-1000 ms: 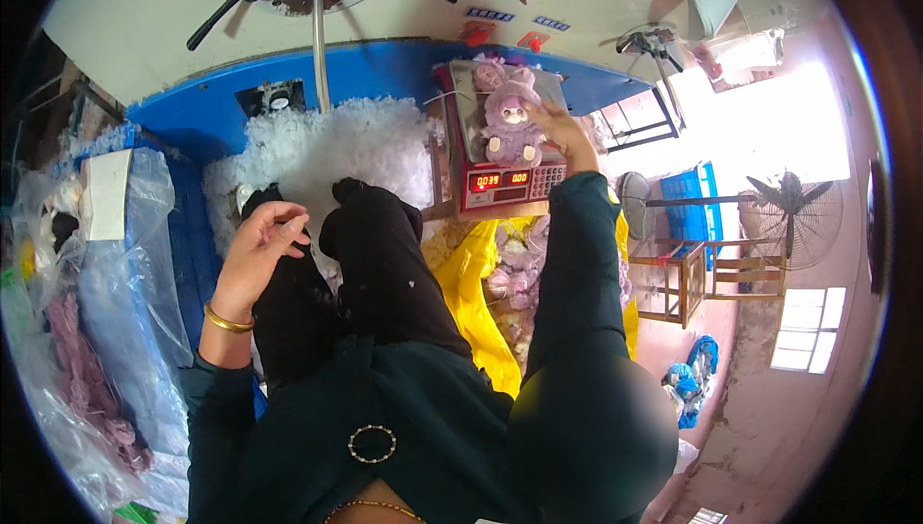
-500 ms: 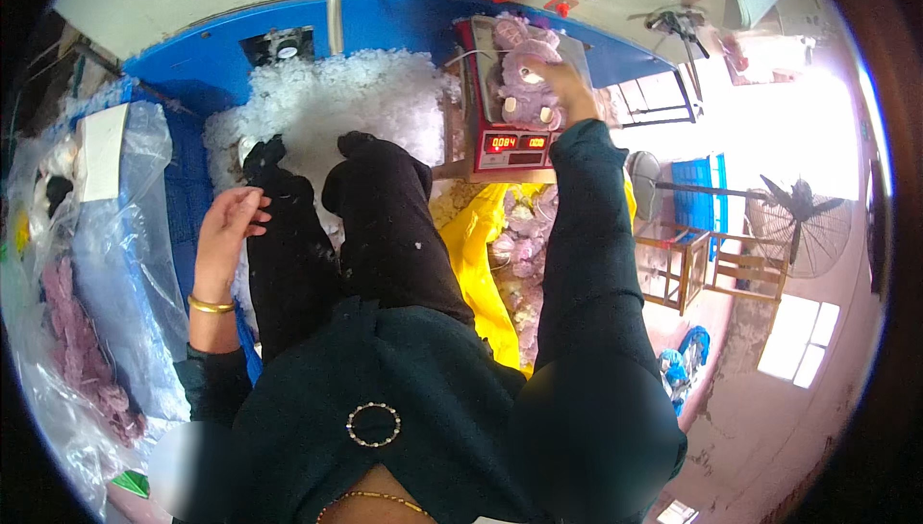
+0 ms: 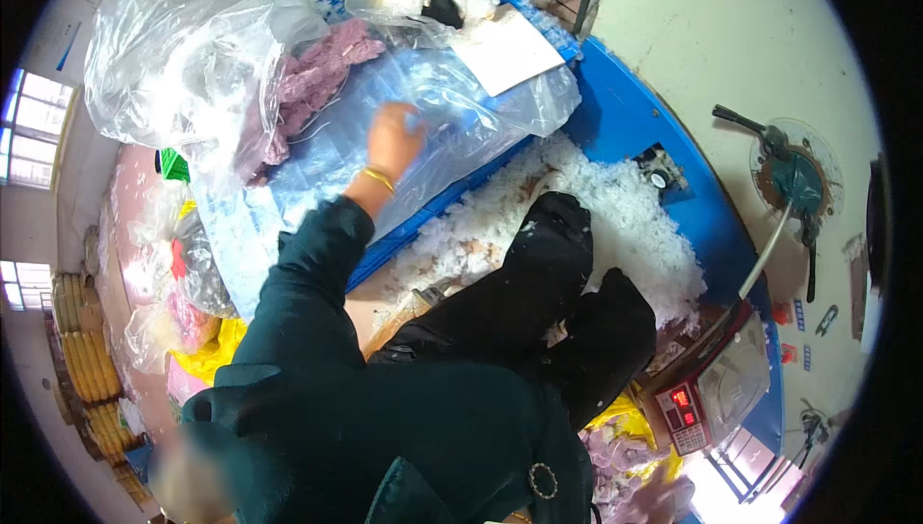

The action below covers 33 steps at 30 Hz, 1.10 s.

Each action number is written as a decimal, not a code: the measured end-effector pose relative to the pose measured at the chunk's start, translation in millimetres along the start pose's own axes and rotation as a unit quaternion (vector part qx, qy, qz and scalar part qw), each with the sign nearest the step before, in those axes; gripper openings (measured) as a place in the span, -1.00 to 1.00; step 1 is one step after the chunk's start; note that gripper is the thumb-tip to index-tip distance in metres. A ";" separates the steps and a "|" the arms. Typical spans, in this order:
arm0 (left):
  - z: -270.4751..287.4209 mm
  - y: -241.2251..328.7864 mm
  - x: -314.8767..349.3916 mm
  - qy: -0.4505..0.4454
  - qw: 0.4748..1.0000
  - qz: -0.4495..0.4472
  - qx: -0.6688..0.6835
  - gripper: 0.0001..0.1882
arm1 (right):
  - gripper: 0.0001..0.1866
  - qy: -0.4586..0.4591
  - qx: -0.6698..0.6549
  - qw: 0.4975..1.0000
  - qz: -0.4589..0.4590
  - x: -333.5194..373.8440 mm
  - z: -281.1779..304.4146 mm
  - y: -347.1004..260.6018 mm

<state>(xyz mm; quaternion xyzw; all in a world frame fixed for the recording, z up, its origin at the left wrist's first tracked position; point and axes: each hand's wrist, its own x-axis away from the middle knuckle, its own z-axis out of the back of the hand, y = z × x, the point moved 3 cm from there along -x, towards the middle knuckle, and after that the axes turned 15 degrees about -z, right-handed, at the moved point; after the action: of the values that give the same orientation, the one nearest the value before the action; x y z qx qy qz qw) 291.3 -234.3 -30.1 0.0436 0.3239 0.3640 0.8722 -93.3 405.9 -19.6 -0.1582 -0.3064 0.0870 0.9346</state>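
Observation:
My left hand (image 3: 394,144), with a gold bangle at the wrist, reaches over the blue plastic-covered table; motion smears its fingers, so their closure is unclear. Nearest to it lies a heap of purple plush pieces (image 3: 322,77), partly under clear plastic. My right hand is out of view. At the lower right, a red digital scale (image 3: 682,412) has lit red digits and a bare pan (image 3: 735,380). Beside it sit purple plush toys (image 3: 615,457) in a yellow bag (image 3: 623,415); a blurred pinkish shape there is hard to make out.
White stuffing (image 3: 644,236) piles around my legs against a blue panel (image 3: 687,149). A white card (image 3: 507,50) rests on the table near a clear bag of white and black pieces (image 3: 437,0). A metal pipe (image 3: 766,253) projects from the wall. Filled bags (image 3: 197,264) stand at the left.
My view has swung left toward the table. My left hand has moved from beside my knee to over the plastic. The purple plush bear is off the scale, and my right hand has left view.

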 end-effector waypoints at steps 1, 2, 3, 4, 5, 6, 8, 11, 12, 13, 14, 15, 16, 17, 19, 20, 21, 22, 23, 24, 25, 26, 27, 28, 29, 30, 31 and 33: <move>11.6 -44.6 1.0 -0.032 0.988 0.047 -0.142 -0.48 | -0.48 -0.018 0.013 0.999 -0.025 -0.5 -2.6 10.4; 22.2 -76.5 -5.0 -0.024 0.946 0.088 -0.310 -0.33 | -0.49 -0.027 0.019 0.998 -0.051 -1.5 -7.2 23.5; 43.3 -71.8 -39.5 -0.165 0.896 0.121 -0.395 -0.25 | -0.50 -0.029 0.023 0.996 -0.080 5.6 -9.2 36.5; 51.1 -112.9 -39.4 -0.160 0.890 0.090 -0.418 -0.21 | -0.50 -0.041 0.031 0.994 -0.100 6.3 -10.1 45.5; 57.8 -152.4 -39.2 -0.156 0.882 0.058 -0.440 -0.17 | -0.51 -0.051 0.036 0.991 -0.116 4.7 -11.3 52.6; 58.5 -167.6 -49.1 -0.171 0.902 0.096 -0.385 -0.13 | -0.52 -0.055 0.038 0.988 -0.140 8.1 -10.8 61.0; 56.7 -185.7 -79.0 -0.204 0.927 0.162 -0.269 -0.04 | -0.53 -0.058 0.037 0.980 -0.187 17.4 -10.1 75.0; 42.8 -206.2 -89.1 -0.225 0.923 0.255 -0.182 0.03 | -0.55 -0.064 0.042 0.965 -0.250 37.3 -7.4 93.0; 41.0 -215.8 -85.9 -0.238 0.938 0.203 -0.152 0.04 | -0.56 -0.068 0.042 0.960 -0.269 43.6 -6.1 99.3; 36.9 -228.1 -79.6 -0.242 0.936 0.202 -0.159 -0.01 | -0.56 -0.072 0.047 0.956 -0.282 46.9 -3.2 103.8; 32.6 -237.3 -74.7 -0.244 0.934 0.201 -0.167 -0.05 | -0.57 -0.076 0.050 0.951 -0.295 51.7 0.1 109.6; 30.4 -246.5 -69.3 -0.247 0.931 0.202 -0.175 -0.10 | -0.58 -0.080 0.054 0.947 -0.306 55.5 2.6 115.3; 26.5 -244.0 -67.3 -0.255 0.929 0.222 -0.154 -0.27 | -0.58 -0.083 0.058 0.943 -0.316 58.3 5.7 120.0; 23.7 -238.8 -60.3 -0.265 0.930 0.213 -0.139 -0.32 | -0.59 -0.086 0.058 0.942 -0.321 59.8 8.6 124.4; 17.3 -223.0 -46.3 -0.280 0.933 0.200 -0.109 -0.40 | -0.60 -0.089 0.056 0.944 -0.314 55.9 19.4 130.9; 27.7 -178.2 -47.6 -0.294 0.935 0.157 -0.123 -0.41 | -0.61 -0.087 0.046 0.946 -0.310 54.8 21.1 130.1; 24.1 -170.1 -30.1 -0.225 0.958 0.073 -0.162 -0.39 | -0.61 -0.084 0.035 0.950 -0.297 48.2 23.1 128.1; 30.6 -141.6 -19.8 -0.227 0.964 0.047 -0.130 -0.40 | -0.62 -0.079 0.020 0.959 -0.273 39.2 23.4 124.6; 36.8 -115.9 -15.6 -0.225 0.969 0.020 -0.099 -0.42 | -0.63 -0.077 0.001 0.967 -0.241 26.0 20.5 109.2; 44.5 -107.9 -6.4 -0.207 0.976 0.011 -0.071 -0.46 | -0.63 -0.077 -0.013 0.976 -0.205 8.5 20.6 84.2; 49.1 -99.4 5.6 -0.189 0.981 0.002 -0.042 -0.51 | -0.70 -0.091 -0.070 0.980 -0.163 11.1 19.7 9.0; 47.8 -94.6 7.1 -0.174 0.985 -0.016 0.002 -0.55 | -0.73 -0.028 0.135 0.988 0.064 -14.0 29.7 44.4; 52.1 -87.6 5.4 -0.171 0.983 -0.056 -0.043 -0.60 | -0.72 -0.064 -0.007 0.997 -0.033 -27.4 21.5 28.4; 58.3 -82.3 0.5 -0.170 0.977 -0.090 -0.088 -0.65 | -0.69 -0.039 0.019 0.999 -0.014 -23.3 23.3 -26.3; 65.7 -74.6 -6.8 -0.167 0.969 -0.126 -0.129 -0.69 | -0.69 -0.043 0.032 0.999 -0.012 -7.1 27.6 -90.8; 75.7 -51.2 -25.6 -0.126 0.962 -0.170 -0.172 -0.76 | -0.70 -0.042 0.039 0.998 -0.015 7.4 28.8 -137.1; 80.3 -46.0 -36.7 -0.066 0.965 -0.200 -0.156 -0.79 | -0.71 -0.043 -0.014 0.999 0.028 9.8 26.6 -151.4; 90.3 -36.5 -53.5 0.000 0.994 -0.106 -0.008 -0.83 | -0.74 -0.023 -0.037 0.991 0.125 16.4 22.9 -188.0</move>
<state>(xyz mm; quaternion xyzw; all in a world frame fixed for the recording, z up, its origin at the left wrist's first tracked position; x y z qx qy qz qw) 339.3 -282.0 58.0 0.0016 0.3239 0.2721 0.9061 -81.6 240.0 72.4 -0.2275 -0.3082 0.1953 0.9028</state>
